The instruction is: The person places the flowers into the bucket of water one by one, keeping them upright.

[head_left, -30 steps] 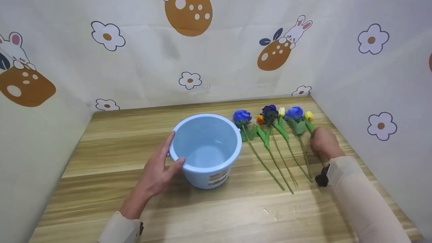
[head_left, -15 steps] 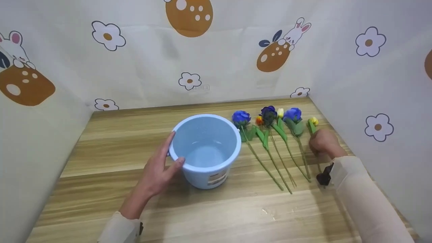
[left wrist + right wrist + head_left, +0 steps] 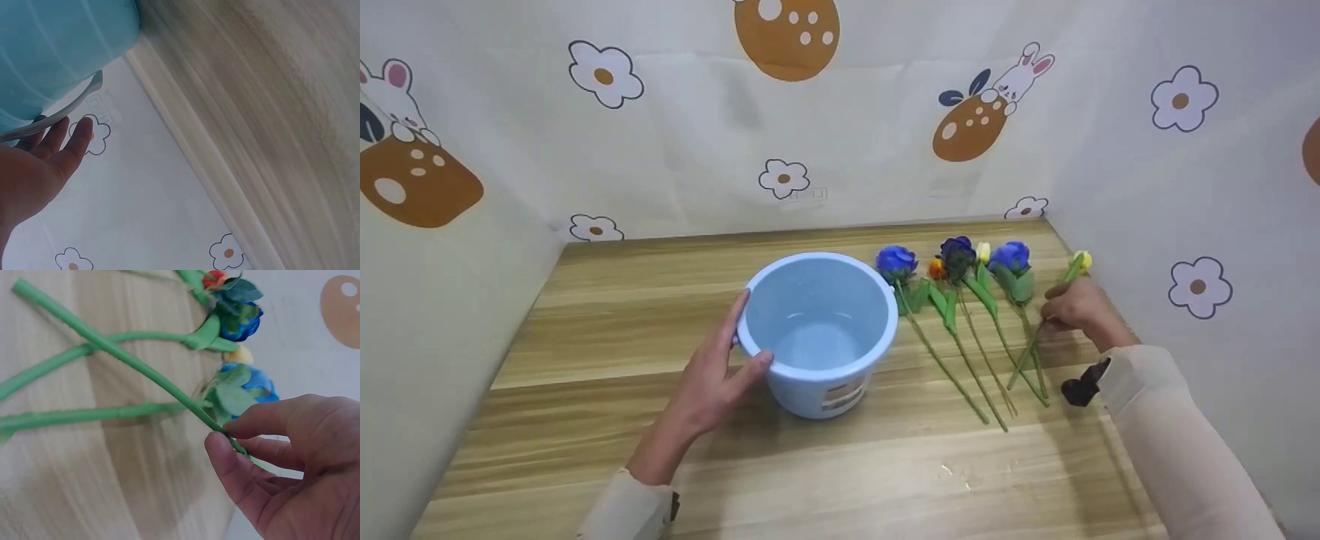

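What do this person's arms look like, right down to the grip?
The left sleeve and right sleeve are plain pale cream. A small dark piece shows at the left cuff, a blocky black piece at the right cuff; what they are is unclear. Left grip and right grip are bare, without gloves.

Free passage across the near tabletop [image 3: 840, 480], with blue bucket [image 3: 802, 395] and flower stems [image 3: 95, 415] as obstacles farther back.

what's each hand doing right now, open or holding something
Left hand: open, resting against the blue bucket.
Right hand: closed, pinching the yellow flower by its stem.
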Available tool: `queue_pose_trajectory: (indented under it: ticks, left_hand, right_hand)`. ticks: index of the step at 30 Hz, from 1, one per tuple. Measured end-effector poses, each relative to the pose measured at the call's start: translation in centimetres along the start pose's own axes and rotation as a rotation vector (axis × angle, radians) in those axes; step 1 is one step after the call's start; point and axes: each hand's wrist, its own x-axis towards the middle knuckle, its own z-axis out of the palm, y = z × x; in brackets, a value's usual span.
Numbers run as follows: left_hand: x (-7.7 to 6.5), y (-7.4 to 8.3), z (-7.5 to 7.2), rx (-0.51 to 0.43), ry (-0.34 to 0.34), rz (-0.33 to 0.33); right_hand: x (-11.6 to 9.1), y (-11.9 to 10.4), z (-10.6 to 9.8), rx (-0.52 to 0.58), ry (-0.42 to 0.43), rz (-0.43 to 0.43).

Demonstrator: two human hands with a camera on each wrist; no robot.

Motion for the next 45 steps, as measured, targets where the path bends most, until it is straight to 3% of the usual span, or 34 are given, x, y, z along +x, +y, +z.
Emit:
queue_pose_trajectory:
  ticks: [12, 18, 26, 32, 40, 45]
  left_hand:
    - [0.0, -0.4, 0.3, -0.048, 0.021, 0.024]
    - [0.0, -0.4, 0.4, -0.057, 0.02, 0.021]
    - [0.0, -0.4, 0.5, -0.079, 0.02, 0.007]
    - [-0.1, -0.4, 0.7, -0.128, 0.025, -0.022]
    - [-0.8, 2.4, 0.2, -0.236, 0.015, -0.062]
    - [-0.5, 0.7, 1.1, -0.286, 0.027, -0.046]
  right_hand:
    - [-0.7, -2.2, 0.6, 0.159, -0.044, -0.007]
    - [-0.7, -3.0, 1.1, 0.167, -0.03, -0.03]
    - [-1.6, -5.3, 2.3, 0.175, 0.031, -0.163]
    - [-2.5, -7.5, 3.0, 0.196, 0.023, -0.252]
    - [-3.6, -10.0, 3.9, 0.31, 0.007, -0.288]
    - [-4.5, -11.5, 4.4, 0.342, 0.022, -0.307]
